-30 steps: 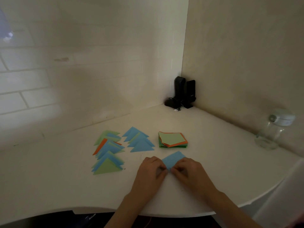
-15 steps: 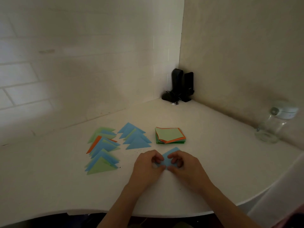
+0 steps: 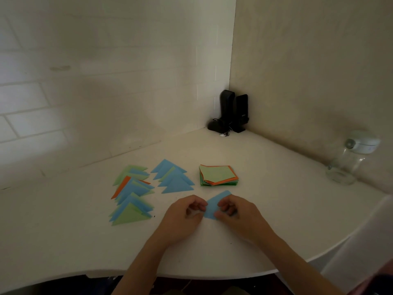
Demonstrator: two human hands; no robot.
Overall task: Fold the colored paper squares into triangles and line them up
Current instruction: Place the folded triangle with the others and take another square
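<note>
A blue paper piece [image 3: 214, 204] lies on the white table [image 3: 265, 188] between my hands. My left hand [image 3: 185, 211] pinches its left edge with curled fingers. My right hand [image 3: 236, 209] pinches its right side, thumb on the lower edge. Behind it sits a stack of unfolded squares [image 3: 218, 175], light green on top with orange and green below. Two rows of folded triangles lie to the left: a blue and green row [image 3: 173, 180] and a longer blue, green and orange row [image 3: 133, 194].
A clear glass jar with a white lid [image 3: 350, 160] stands at the right by the wall. Two black speakers [image 3: 232, 112] with a cable sit in the far corner. The table's curved front edge runs below my forearms.
The blue paper has been folded over between my hands and now shows less area. Both hands shifted slightly apart, fingers curling onto its edges.
</note>
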